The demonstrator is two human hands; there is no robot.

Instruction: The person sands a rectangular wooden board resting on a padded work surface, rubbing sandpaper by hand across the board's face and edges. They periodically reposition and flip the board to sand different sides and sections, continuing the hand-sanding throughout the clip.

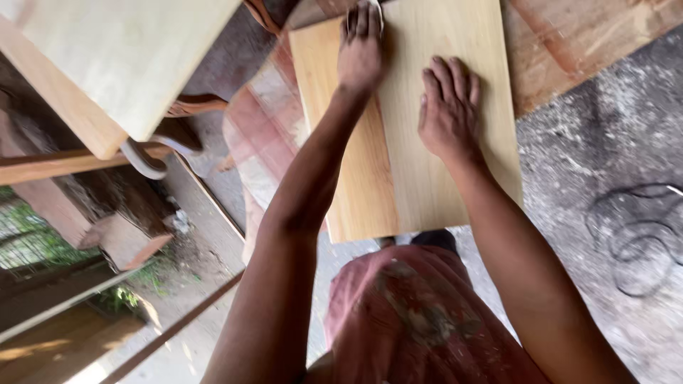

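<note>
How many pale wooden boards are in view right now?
2. One pale wooden board lies under both hands, left hand at its far edge, right hand flat on it. The second board sits upper left. Others may be hidden.

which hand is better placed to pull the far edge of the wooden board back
Left, probably. The left hand already reaches the far edge of the wooden board, its fingers at that edge. The right hand lies flat mid-board, short of that edge.
</note>
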